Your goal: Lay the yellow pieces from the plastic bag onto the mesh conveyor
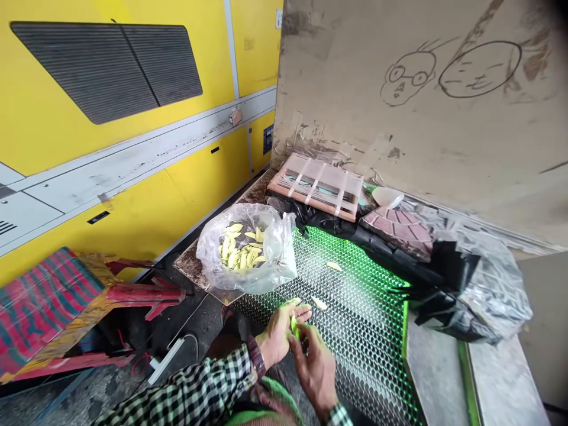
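My left hand (280, 332) and my right hand (316, 365) meet at the near edge of a green-lit honeycomb mesh surface (355, 307). Both pinch a small pale yellow leaf-shaped piece (293, 325) between their fingertips. Two more such pieces lie loose on the mesh, one (319, 303) just beyond my hands and one (334, 266) farther back. A clear plastic bag (248, 248) holding several of the same yellow pieces sits on the mesh's left corner, just beyond my left hand.
A large drawn-on cardboard sheet (421, 100) stands behind. A taped flat frame (317, 184), black plastic (399, 254), and crumpled clear wrap (488, 284) lie at the back and right. A yellow machine panel (133, 118) and a red striped stool (57, 302) stand left.
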The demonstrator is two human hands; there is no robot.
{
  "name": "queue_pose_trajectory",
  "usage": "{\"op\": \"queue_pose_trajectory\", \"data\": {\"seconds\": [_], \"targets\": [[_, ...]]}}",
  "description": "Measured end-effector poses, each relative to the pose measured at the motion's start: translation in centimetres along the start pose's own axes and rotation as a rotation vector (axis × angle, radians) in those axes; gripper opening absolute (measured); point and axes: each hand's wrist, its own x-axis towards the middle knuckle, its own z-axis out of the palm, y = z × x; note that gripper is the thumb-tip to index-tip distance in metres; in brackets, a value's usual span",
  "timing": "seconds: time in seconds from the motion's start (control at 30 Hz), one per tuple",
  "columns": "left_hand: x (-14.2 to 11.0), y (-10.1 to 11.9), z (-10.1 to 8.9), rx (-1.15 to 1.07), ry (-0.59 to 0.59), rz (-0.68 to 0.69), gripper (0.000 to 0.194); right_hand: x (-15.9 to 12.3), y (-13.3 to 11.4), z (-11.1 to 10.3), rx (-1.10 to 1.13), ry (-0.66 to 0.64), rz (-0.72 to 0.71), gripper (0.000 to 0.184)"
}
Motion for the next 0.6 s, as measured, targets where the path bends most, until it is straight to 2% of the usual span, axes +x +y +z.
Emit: {"op": "queue_pose_trajectory", "data": {"seconds": [0.07,0.17,0.27,0.4,0.5,0.57,0.6], "targets": [[-0.2,-0.1,0.5,0.029,-0.049,0.003,0.048,0.3,-0.8,0.2,0.105,-0.006,0.049,0.039],[-0.4,-0.1,0.7,0.083,-0.039,0.011,0.054,1.4,0.5,-0.3,0.151,0.026,0.174,0.045],[-0.3,0.3,0.2,0.152,0.021,0.015,0.05,2.9,3.6,-1.3,0.042,0.005,0.236,0.049],[-1.6,2.0,-0.5,0.235,0.029,-0.029,0.039,4.6,6.5,-3.3,-0.205,0.031,0.16,0.05],[-4.7,4.7,-0.8,0.341,-0.01,0.047,0.04,5.9,5.7,-4.8,-0.246,0.112,0.136,0.043],[-7.0,7.4,-1.3,0.436,-0.024,0.179,0.042,6.7,3.9,-5.4,-0.136,0.12,0.182,0.042],[-7.9,9.1,-1.8,0.493,0.004,0.288,0.043,7.2,2.7,-5.5,-0.041,0.1,0.21,0.042]]}}
